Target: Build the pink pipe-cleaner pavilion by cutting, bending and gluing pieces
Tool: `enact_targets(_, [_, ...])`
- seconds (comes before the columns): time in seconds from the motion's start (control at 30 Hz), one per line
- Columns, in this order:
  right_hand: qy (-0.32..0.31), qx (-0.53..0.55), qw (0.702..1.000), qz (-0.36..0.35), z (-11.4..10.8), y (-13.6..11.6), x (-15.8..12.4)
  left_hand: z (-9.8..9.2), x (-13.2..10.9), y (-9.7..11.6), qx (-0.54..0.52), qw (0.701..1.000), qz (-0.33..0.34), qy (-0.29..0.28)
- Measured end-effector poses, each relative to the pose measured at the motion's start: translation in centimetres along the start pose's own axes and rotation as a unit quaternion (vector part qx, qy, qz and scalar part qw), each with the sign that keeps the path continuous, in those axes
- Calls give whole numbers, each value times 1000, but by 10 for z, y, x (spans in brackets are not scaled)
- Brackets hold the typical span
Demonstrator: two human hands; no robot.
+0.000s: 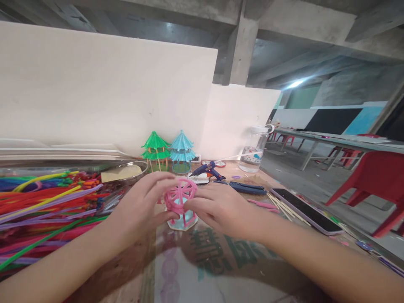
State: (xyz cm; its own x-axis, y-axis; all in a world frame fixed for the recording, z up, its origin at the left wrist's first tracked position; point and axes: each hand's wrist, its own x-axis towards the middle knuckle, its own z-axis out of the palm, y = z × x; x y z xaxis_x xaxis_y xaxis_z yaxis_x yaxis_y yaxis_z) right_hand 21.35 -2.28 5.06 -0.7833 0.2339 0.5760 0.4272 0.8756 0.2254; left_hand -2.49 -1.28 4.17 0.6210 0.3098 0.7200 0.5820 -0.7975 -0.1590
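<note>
A small pink pavilion frame made of pipe cleaners [180,193] stands on a pale octagonal base [181,226] in front of me. Its top is a ring with spokes, and thin pink posts rise from the base. My left hand [142,204] curves around its left side, fingers at the top ring and thumb lower down. From the right, my right hand [221,206] grips the ring's edge with bent fingers; its fingertips are partly hidden. Behind stand two finished-looking pavilions, one green [155,147] and one light blue [182,149].
Many coloured pipe cleaners [47,206] lie at left beside a metal bowl [139,166]. A blue glue gun [206,169], dark blue pliers-like tool [246,187], thin sticks [288,206], phone [306,210] and clear water bottle [252,151] are behind and right. White boards [104,92] stand behind.
</note>
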Motion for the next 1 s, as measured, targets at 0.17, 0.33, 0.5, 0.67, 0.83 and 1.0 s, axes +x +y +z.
enact_targets(0.17, [13, 17, 999, -44, -1, 2, 0, 12, 1, -1, -191, 953, -206, -113])
enact_targets(0.33, [17, 18, 997, -71, -4, 1, 0, 20, 6, 6, -301, 929, -188, -101])
enact_targets(0.5, [56, 38, 998, -14, -7, 4, 1, 7, 8, 11, -215, 950, -228, -2])
enact_targets(0.67, [106, 9, 994, -7, -9, 3, 3, -4, 11, 13, -163, 967, -195, 26])
enact_targets(0.83, [116, -167, 977, -57, -14, -9, 3, -4, 5, 7, -79, 985, -140, 57])
enact_targets(1.0, [102, -203, 973, -51, -16, -15, 3, -4, 2, 3, -65, 989, -120, 50])
